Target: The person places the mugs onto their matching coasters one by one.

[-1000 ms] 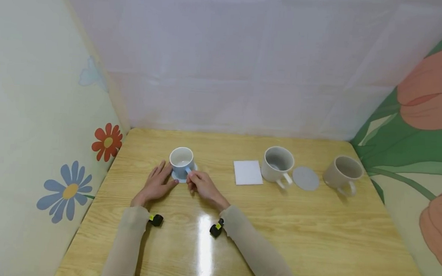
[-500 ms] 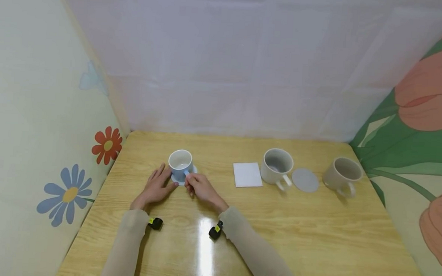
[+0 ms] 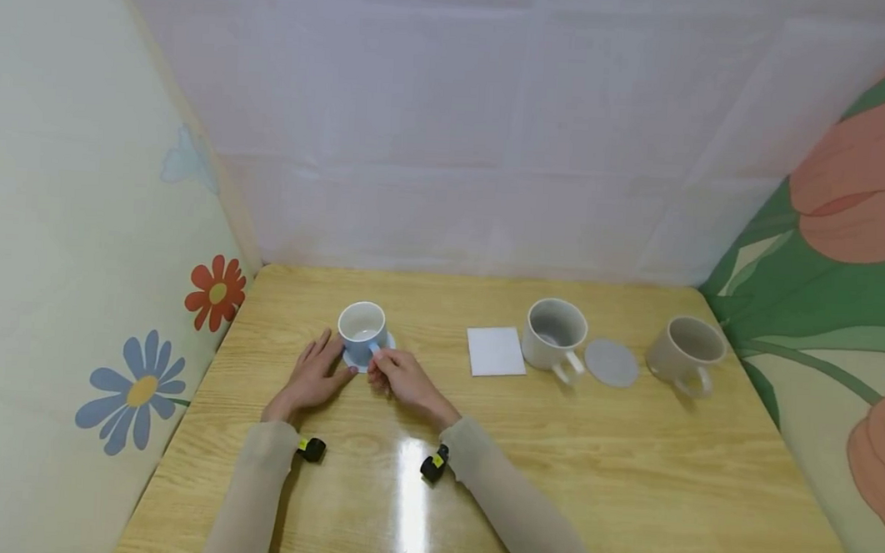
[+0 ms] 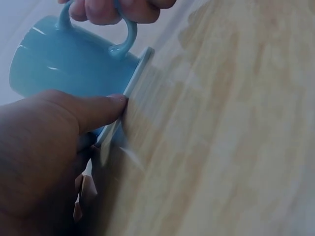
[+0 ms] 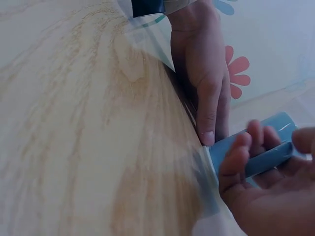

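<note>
A light blue mug [image 3: 361, 331] with a white inside stands upright on a pale round coaster [image 3: 391, 341] at the left of the table. Its handle [image 4: 129, 37] is gripped by my right hand [image 3: 405, 376], whose fingers curl through the loop in the right wrist view. My left hand [image 3: 315, 374] lies on the table at the mug's left side, fingers extended. In the left wrist view its thumb [image 4: 101, 109] touches the coaster's edge. The left hand's other fingers are mostly hidden there.
To the right lie a white square coaster [image 3: 496, 351] and a grey round coaster [image 3: 611, 362]. A large off-white mug [image 3: 540, 348] stands between them, and a beige mug [image 3: 667, 355] farther right. Walls border the back and both sides of the wooden table [image 3: 553, 466].
The head view has tilted up very slightly. Both hands and the blue mug stay in practically the same places, with the right hand on the handle throughout.
</note>
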Demonstrator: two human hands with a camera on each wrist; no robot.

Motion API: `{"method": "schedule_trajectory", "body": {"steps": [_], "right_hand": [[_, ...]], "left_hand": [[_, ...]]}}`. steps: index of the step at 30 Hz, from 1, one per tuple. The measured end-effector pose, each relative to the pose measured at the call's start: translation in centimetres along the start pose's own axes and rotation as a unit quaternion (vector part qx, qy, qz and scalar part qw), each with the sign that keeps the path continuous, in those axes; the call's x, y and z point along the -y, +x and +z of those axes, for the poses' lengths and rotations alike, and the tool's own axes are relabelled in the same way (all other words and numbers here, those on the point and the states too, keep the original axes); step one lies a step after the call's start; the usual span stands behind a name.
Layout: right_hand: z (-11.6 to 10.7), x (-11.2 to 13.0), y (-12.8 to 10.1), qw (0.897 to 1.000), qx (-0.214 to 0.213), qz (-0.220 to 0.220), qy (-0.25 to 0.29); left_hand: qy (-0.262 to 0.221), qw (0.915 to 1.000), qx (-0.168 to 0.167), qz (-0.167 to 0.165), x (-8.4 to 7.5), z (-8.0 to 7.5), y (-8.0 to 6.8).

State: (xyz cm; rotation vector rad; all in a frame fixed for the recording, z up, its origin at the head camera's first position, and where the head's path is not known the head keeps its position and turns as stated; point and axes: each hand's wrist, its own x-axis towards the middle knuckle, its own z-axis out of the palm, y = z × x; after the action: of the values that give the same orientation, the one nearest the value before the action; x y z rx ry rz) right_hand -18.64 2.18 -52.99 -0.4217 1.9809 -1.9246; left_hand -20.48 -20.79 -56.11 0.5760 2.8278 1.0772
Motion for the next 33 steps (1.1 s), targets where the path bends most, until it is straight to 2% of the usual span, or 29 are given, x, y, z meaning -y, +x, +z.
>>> {"method": "schedule_trajectory", "body": {"steps": [6,13,21,28,33], "right_hand": [[-0.6,1.3,-1.1,0.998,0.048,0.023,-0.028],[-1.1,2.3,-2.2,0.998,0.043,0.026,-0.044],[-2.1,3.3,-3.4,0.995,0.068,-0.001,-0.068],[-3.2,4.2,-4.7,0.996,0.054,-0.018,-0.067],[-4.0,4.9,-5.8,0.993,0.025,-0.051,-0.108]], "left_hand": [[0.006,0.9999,-0.011,0.001,0.1,0.1,-0.1],[0.004,0.9998,-0.011,-0.014,-0.2,-0.3,0.0],[-0.003,0.9999,-0.015,0.002,-0.8,-0.9,-0.3],[-0.058,0.9982,-0.011,-0.015,-1.5,-1.3,-0.7],[-0.103,0.9936,-0.01,-0.046,-2.1,-1.6,-0.9]]}}
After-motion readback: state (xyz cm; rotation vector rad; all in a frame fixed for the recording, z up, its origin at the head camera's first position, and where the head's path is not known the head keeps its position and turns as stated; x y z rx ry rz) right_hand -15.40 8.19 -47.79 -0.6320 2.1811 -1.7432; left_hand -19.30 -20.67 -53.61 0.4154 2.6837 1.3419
